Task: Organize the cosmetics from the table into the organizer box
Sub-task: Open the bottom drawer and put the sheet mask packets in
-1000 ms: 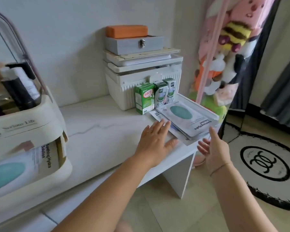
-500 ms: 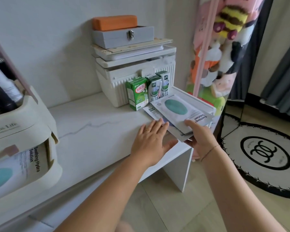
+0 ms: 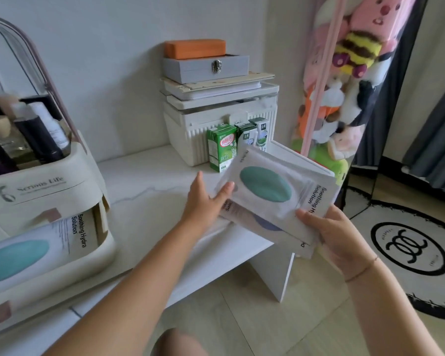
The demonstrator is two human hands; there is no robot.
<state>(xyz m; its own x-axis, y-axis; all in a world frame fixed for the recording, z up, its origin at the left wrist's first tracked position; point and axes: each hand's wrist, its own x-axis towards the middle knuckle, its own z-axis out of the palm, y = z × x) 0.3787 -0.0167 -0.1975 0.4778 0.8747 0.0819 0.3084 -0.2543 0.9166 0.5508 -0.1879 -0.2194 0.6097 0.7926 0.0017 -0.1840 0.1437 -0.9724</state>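
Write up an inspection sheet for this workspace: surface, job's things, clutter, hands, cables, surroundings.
Surface: white table, faint marble veining.
Job's things: mask sachets, stacked, held over the table's right end; organizer box at left, bottles on top, a matching sachet in its lower drawer.
Clutter: three drink cartons before a white ribbed bin; grey latch box and orange block stacked above.
Hands: left hand touches the sachets' left edge, thumb on top; right hand grips their near right corner.
Cables: nothing seen.
Surroundings: plush toys in a hanging bag, round rug, dark curtain.
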